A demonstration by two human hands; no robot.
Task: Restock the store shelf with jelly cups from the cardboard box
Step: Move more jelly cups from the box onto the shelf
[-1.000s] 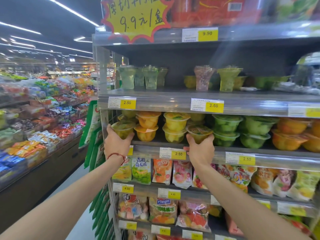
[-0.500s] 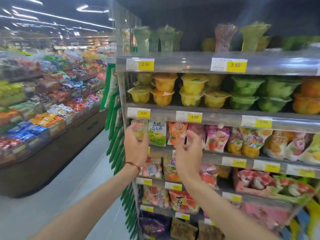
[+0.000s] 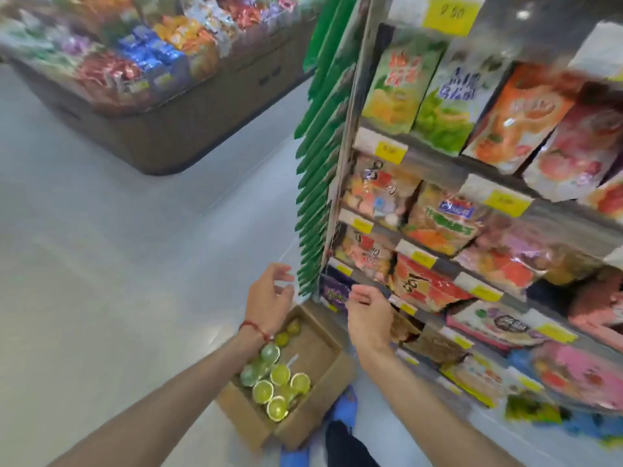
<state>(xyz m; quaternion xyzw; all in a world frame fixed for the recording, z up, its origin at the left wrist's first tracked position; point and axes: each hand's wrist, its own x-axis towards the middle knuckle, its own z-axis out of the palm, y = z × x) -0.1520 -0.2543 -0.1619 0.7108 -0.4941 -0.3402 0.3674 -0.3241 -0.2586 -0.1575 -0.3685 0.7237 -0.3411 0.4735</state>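
An open cardboard box (image 3: 315, 348) stands on the floor at the foot of the shelf unit (image 3: 435, 163). Several green and yellow-green jelly cups (image 3: 276, 385) lie in its near left part. My left hand (image 3: 269, 296) hovers above the box's far end, fingers loosely spread and holding nothing; a red string circles its wrist. My right hand (image 3: 369, 315) hangs to the right of it, in front of the lowest shelves, fingers relaxed and empty. The shelf with the jelly cups is out of view above.
The shelf unit's lower rows hold snack bags with yellow price tags (image 3: 387, 151). Green packets (image 3: 320, 183) hang down its left edge. A low display island (image 3: 161, 79) of wrapped sweets stands across the grey floor. Blue shoes (image 3: 344, 407) show beside the box.
Both hands let go of the cups on the shelf and dropped, empty, toward the floor. My view swung down from the jelly shelf to the box.
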